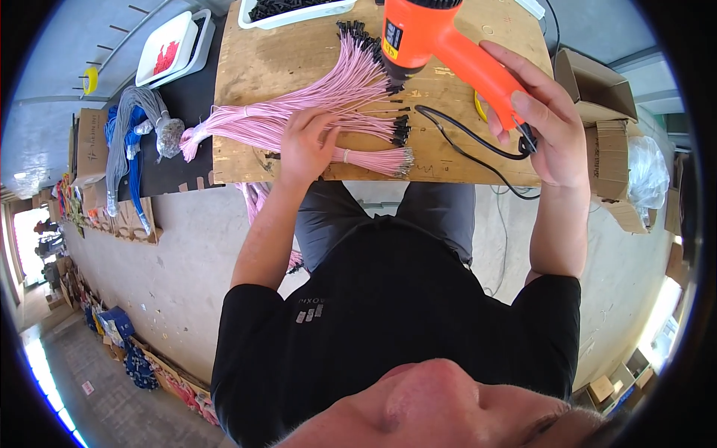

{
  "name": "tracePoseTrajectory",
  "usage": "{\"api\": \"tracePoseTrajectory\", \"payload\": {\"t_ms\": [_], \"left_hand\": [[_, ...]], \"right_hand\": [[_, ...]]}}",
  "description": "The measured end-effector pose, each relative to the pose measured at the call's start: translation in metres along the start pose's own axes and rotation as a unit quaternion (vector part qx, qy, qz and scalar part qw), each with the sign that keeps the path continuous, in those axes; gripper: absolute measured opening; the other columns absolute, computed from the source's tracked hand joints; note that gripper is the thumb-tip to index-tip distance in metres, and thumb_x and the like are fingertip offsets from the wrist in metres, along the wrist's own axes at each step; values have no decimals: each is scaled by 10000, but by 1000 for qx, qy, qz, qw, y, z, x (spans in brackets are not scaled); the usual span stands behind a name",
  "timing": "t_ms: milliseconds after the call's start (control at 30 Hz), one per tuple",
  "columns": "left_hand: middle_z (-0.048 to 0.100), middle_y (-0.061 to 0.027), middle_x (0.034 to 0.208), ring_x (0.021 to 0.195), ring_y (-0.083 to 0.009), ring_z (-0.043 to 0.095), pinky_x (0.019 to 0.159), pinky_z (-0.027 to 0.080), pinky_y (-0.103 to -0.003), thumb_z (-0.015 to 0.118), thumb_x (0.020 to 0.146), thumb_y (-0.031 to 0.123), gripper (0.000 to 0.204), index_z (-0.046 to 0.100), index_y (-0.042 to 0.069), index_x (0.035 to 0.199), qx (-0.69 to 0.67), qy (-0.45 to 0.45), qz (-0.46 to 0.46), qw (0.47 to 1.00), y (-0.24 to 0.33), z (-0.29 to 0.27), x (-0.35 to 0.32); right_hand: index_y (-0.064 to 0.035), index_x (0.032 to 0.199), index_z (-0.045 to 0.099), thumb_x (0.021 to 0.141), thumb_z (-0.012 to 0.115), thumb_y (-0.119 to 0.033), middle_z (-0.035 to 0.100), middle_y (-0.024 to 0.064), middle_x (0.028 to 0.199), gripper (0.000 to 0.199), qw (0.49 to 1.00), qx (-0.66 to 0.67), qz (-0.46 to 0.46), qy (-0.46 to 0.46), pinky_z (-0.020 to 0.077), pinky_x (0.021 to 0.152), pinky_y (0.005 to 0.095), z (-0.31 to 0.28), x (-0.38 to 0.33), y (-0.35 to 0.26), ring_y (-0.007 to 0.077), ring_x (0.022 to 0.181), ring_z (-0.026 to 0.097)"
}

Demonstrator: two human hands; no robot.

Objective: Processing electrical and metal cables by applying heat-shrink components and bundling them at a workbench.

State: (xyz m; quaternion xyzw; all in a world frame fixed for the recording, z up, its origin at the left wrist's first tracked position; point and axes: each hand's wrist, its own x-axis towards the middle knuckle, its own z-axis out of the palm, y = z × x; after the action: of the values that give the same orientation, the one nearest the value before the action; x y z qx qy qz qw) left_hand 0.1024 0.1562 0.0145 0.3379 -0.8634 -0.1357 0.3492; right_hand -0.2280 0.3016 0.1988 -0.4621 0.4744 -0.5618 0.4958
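Note:
My right hand (549, 112) grips the lower end of the orange handle of a heat gun (467, 60). Its dark nozzle points down over the table, close to black-tipped wire ends. A large fan of pink wires (299, 101) lies across the wooden table (463, 142), many with black ends at the upper right. My left hand (308, 143) rests over these wires with its fingers curled onto them; what lies under the palm is hidden. Nearest me, a tied bundle of pink wires (370, 160) shows pale, bare-looking tips.
A white tray (295, 18) of small black parts stands at the far edge. The black cord (467, 138) loops across the table's right side. Grey wires (138, 112) and blue wires lie on a dark table at left, near a white tray (166, 46) with red pieces. Cardboard boxes (609, 160) stand right.

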Motion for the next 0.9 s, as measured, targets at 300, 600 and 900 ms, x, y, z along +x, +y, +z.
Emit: {"api": "tracePoseTrajectory", "payload": {"t_ms": [300, 600, 900], "left_hand": [[667, -133, 995, 922, -341, 649, 809, 540, -427, 790, 856, 11, 242, 678, 36, 1069, 34, 67, -139, 987, -40, -47, -81], [694, -138, 1055, 975, -353, 678, 836, 562, -434, 771, 873, 10, 228, 692, 52, 1083, 36, 63, -137, 988, -35, -50, -95], [697, -141, 1078, 1007, -367, 677, 876, 551, -447, 768, 870, 7, 229, 696, 56, 1082, 41, 77, -134, 987, -39, -52, -90]], "right_hand": [[90, 1535, 496, 1027, 601, -157, 682, 112, 972, 575, 1000, 6, -9, -24, 472, 654, 269, 2, 3, 0, 145, 765, 619], [126, 1553, 438, 989, 635, -278, 683, 148, 987, 721, 997, -40, 44, -55, 453, 616, 263, 2, -29, -20, 145, 701, 604], [159, 1574, 362, 996, 550, -365, 706, 228, 1092, 802, 996, -82, -34, 18, 460, 623, 257, -18, -61, -48, 146, 684, 611]]}}
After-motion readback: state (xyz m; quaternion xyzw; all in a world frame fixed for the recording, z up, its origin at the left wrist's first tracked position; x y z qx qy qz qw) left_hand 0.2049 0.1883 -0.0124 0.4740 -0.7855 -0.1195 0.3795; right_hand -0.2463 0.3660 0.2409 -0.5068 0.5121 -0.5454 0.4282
